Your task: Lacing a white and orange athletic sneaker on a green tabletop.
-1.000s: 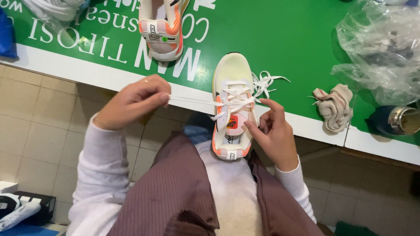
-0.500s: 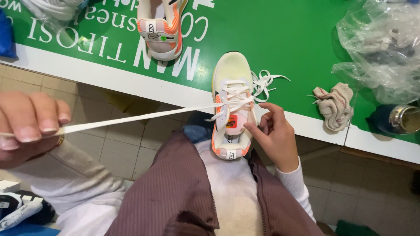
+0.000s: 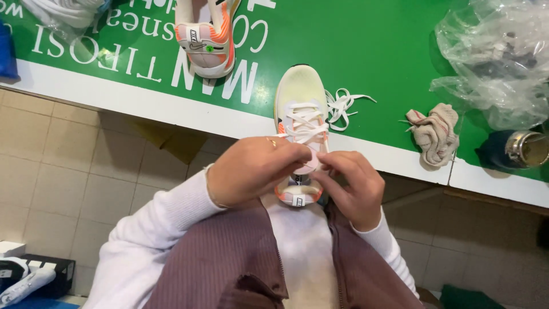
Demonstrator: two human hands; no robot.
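Shoe [image 3: 301, 109] sits toe-out on the surface [image 3: 366, 51] edge, heel overhanging toward the body. Its tongue and upper eyelets are covered by both hands, so the lace ends there can't be made out. Left hand [image 3: 254, 169] fingers curled together, pinched at the lace [image 3: 303, 123] near the top of the shoe. Right hand [image 3: 351, 183] fingers likewise closed at the tongue, touching the left's fingertips; exact grip hidden.

Shoe: pale yellow-cream mesh toe, orange trim, white flat lace criss-crossed. Loose lace bundle [image 3: 343, 106] lies just beside it, on the right, tangled.

Second shoe [image 3: 207, 34], same colours, further out on the surface, toe cut off by the top edge. So 2 shoes.

Surface: glossy green with white lettering and white border. One crumpled beige rag [image 3: 434, 134] on it. Clear crinkled plastic bag [image 3: 497, 63] at the right, contents unreadable. One metal-rimmed cup [image 3: 523, 150] by the bag, partly cut off.

Tiled beige floor [image 3: 51, 171] below.
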